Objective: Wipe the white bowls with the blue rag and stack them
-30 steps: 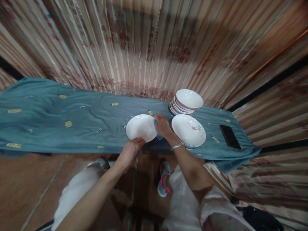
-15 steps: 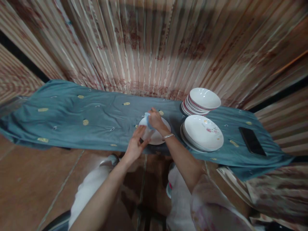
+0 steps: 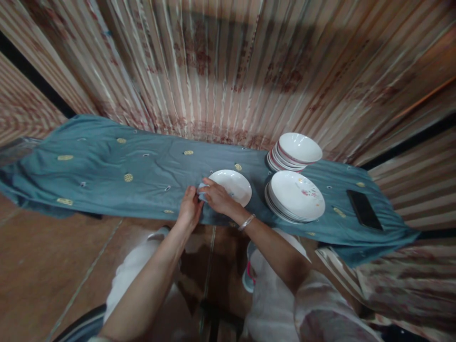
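A white plate (image 3: 237, 186) lies on the teal cloth in front of me. My right hand (image 3: 217, 197), with a bangle at its wrist, is closed on a light blue cloth (image 3: 202, 190) at the plate's left edge and partly covers the plate. Just left of it, my left hand (image 3: 190, 207) has its fingers bent close to the blue cloth; what they hold, if anything, is hidden. To the right stand a stack of flowered plates (image 3: 297, 195) and, behind it, a stack of bowls (image 3: 299, 147).
The teal-covered table (image 3: 96, 171) stretches far to the left. A black phone (image 3: 364, 210) lies near its right end. A pleated curtain (image 3: 221, 71) hangs behind the table. My legs are below the front edge.
Both hands have moved left, off the middle of the plate to its left side. The blue cloth moved with my right hand, and my left hand's fingers have drawn in.
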`<move>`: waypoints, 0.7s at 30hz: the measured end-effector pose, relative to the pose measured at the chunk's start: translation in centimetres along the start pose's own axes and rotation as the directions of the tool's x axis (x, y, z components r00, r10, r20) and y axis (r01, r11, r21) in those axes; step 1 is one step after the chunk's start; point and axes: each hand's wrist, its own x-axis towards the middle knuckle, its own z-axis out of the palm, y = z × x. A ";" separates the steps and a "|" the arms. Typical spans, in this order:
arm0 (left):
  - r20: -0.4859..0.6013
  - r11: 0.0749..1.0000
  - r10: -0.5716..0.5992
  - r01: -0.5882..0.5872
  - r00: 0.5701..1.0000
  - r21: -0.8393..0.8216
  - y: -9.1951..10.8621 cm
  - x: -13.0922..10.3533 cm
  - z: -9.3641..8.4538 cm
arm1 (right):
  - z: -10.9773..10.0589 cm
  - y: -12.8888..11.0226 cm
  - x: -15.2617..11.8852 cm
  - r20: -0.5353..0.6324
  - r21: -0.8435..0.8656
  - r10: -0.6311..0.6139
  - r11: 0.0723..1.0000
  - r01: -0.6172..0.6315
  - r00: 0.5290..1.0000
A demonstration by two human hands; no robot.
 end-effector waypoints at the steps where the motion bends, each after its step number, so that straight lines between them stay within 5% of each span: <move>1: -0.005 1.000 -0.015 0.015 1.000 0.000 0.0 0.1 0.0 | 0.0 -0.2 -0.5 0.016 -0.002 -0.007 1.000 0.007 1.000; 10: -0.050 0.999 0.018 -0.016 0.999 0.033 -0.8 0.4 0.0 | -2.8 -0.6 -5.9 0.135 0.059 -0.014 0.998 0.006 0.991; 17: 0.224 0.887 0.223 -0.293 0.949 0.357 -2.6 2.1 -0.7 | -4.3 0.7 -10.1 0.083 0.020 0.003 1.000 -0.004 0.997; 21: 0.282 0.784 0.285 -0.392 0.916 0.481 -3.0 2.9 -1.1 | -3.9 2.3 -11.9 0.004 -0.009 0.072 0.997 -0.072 0.997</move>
